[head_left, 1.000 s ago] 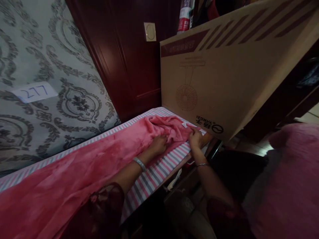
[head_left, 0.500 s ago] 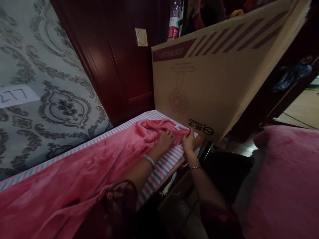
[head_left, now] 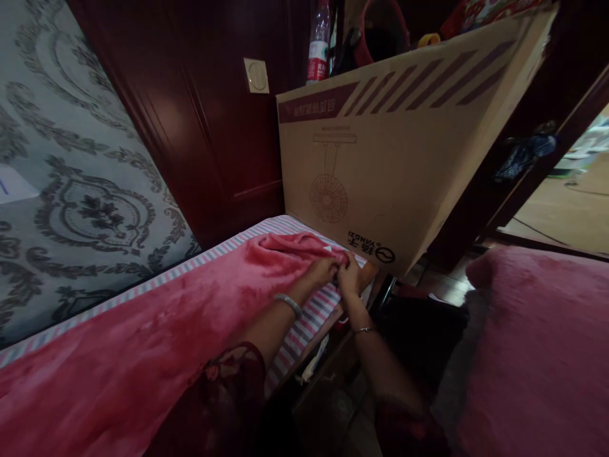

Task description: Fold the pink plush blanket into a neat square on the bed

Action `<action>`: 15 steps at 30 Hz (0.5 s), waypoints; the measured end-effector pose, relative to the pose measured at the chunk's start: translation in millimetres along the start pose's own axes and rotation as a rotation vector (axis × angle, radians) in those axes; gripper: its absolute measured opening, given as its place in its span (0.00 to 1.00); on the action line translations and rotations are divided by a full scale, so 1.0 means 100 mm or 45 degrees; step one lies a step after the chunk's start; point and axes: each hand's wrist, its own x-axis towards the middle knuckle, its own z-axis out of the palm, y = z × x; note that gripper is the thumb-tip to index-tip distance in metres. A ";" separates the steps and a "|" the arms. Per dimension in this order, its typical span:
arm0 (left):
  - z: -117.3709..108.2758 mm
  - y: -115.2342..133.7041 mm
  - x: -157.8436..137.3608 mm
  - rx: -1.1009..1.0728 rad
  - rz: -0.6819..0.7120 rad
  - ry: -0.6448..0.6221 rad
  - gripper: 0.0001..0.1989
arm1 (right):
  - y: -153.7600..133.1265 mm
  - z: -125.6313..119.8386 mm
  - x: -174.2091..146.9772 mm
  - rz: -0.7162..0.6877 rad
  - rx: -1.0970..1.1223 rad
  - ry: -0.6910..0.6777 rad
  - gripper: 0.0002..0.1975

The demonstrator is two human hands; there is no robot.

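Observation:
A pink plush blanket (head_left: 157,324) lies along a surface covered by a striped sheet (head_left: 320,310). At the blanket's far right corner my left hand (head_left: 324,271) has its fingers curled closed on the fabric, a bangle round the wrist. My right hand (head_left: 349,277) meets it there, closed on the same corner, with a thin bracelet on its wrist. The two hands touch or nearly touch, and the pinched cloth between them is mostly hidden. Just behind the hands the blanket is bunched in folds, and a small white patch shows beside its edge.
A large cardboard box (head_left: 380,152) stands upright beyond the hands, with a plastic bottle (head_left: 318,57) behind its top edge. Dark red panelling (head_left: 214,127) and a patterned wall (head_left: 95,190) border the left side. A pink plush-covered seat (head_left: 537,343) is at the right.
My left hand has moved right along the blanket to meet my right hand at the corner. The blanket's near part looks smoother. The view has shifted slightly right.

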 end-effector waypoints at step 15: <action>-1.01 0.19 -2.99 0.793 -0.181 -0.133 0.25 | 0.02 -0.05 -0.03 -0.087 -0.394 -0.018 0.23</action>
